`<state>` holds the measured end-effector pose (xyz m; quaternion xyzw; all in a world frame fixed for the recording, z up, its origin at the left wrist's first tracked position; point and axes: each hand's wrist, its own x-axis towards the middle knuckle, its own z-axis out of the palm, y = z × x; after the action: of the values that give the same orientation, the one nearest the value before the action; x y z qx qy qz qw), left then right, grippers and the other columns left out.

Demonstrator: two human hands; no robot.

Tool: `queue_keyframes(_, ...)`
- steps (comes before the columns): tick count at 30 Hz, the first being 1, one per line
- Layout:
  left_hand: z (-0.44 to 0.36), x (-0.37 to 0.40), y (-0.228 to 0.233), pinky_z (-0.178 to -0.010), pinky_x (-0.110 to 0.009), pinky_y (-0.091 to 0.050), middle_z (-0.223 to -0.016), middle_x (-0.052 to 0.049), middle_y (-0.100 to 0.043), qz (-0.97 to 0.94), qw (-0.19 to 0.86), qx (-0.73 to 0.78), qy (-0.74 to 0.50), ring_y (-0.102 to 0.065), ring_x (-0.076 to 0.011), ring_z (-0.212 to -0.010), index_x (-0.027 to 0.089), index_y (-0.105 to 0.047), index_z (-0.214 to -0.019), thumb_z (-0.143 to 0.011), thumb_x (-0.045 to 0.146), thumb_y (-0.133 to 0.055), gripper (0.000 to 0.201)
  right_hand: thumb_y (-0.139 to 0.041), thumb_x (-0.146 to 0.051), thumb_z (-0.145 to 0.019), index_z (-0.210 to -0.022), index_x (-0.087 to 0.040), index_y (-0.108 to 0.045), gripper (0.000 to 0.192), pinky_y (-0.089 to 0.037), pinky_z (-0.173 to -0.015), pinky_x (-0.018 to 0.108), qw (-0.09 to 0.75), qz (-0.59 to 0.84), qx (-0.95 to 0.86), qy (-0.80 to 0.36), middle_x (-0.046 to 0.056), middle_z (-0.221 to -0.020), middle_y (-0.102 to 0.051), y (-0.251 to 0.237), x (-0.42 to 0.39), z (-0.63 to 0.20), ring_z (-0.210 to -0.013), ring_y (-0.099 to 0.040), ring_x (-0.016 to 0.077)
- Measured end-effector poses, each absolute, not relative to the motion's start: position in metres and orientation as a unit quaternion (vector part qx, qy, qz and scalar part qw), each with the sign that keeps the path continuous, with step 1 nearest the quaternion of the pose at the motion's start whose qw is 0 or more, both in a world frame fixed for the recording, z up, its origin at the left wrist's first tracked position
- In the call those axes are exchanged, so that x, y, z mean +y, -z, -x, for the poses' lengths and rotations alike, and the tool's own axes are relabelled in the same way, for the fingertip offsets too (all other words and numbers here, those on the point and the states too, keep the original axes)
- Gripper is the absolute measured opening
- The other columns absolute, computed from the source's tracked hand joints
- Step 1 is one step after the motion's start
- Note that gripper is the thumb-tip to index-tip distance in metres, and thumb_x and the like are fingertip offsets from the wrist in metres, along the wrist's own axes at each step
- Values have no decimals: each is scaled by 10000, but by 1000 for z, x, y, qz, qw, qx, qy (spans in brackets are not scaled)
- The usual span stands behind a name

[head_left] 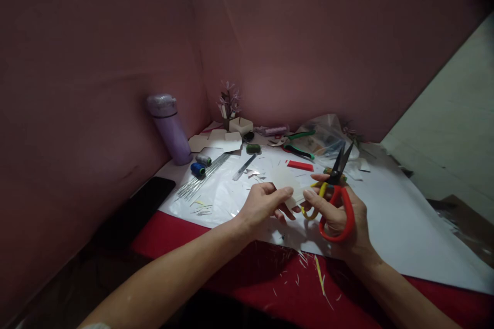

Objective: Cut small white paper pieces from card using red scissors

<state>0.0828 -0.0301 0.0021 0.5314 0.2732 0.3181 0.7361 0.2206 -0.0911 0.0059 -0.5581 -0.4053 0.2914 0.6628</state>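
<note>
Over the white sheet (386, 216) on the worktop, your left hand (262, 203) pinches a paper piece (287, 181) steady while your right hand (343, 216), fingers closed through the scissors (335, 193), aims open blades toward one o'clock.

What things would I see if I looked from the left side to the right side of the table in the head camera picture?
black phone → purple bottle → blue thread spool → small paper flower plant → left hand → red strip → right hand holding red and yellow scissors.
</note>
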Motion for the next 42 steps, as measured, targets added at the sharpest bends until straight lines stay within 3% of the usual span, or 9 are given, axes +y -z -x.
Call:
queue_keyframes(6, -82, -32, -6, -437, -209, -433, -635, -65, -638, -538, 739, 282, -292, -568, -103, -459, 54, -641, -776, -677, 276, -677, 246, -731, -280, -659, -988, -208, -581, 369, -511, -526, 270, 663, 555, -410, -291, -33, -668, -619, -5, -92, -222, -535, -624, 142)
queue_keyframes(12, -83, -32, -8, -429, -213, -448, -592, -59, -632, -529, 730, 302, -310, -550, -97, -413, 49, -624, -746, -660, 254, -678, 229, -653, -355, -741, -1004, -200, -571, 316, -499, -501, 291, 653, 559, -423, -288, -31, -534, -609, -3, -92, -225, -493, -622, 172)
queue_keyframes(18, -83, -33, -10, -413, -203, -433, -572, -51, -618, -534, 723, 309, -311, -544, -95, -407, 56, -623, -711, -665, 250, -669, 205, -737, -307, -651, -981, -201, -563, 388, -495, -507, 262, 648, 559, -421, -301, -35, -659, -613, -6, -92, -221, -526, -619, 140)
queue_keyframes(31, -84, -31, -2, -460, -221, -468, -647, -80, -649, -525, 739, 279, -317, -585, -110, -471, 87, -565, -662, -714, 338, -650, 270, -727, -267, -646, -1007, -186, -554, 408, -499, -536, 258, 661, 558, -402, -300, -38, -672, -591, -7, -90, -222, -546, -622, 134)
queue_keyframes(42, -83, -33, -5, -427, -207, -455, -597, -53, -633, -530, 723, 303, -324, -550, -92, -422, 79, -596, -662, -673, 253, -667, 189, -711, -337, -684, -1027, -184, -552, 409, -501, -521, 262, 654, 550, -405, -326, -27, -635, -624, -6, -92, -222, -548, -631, 151)
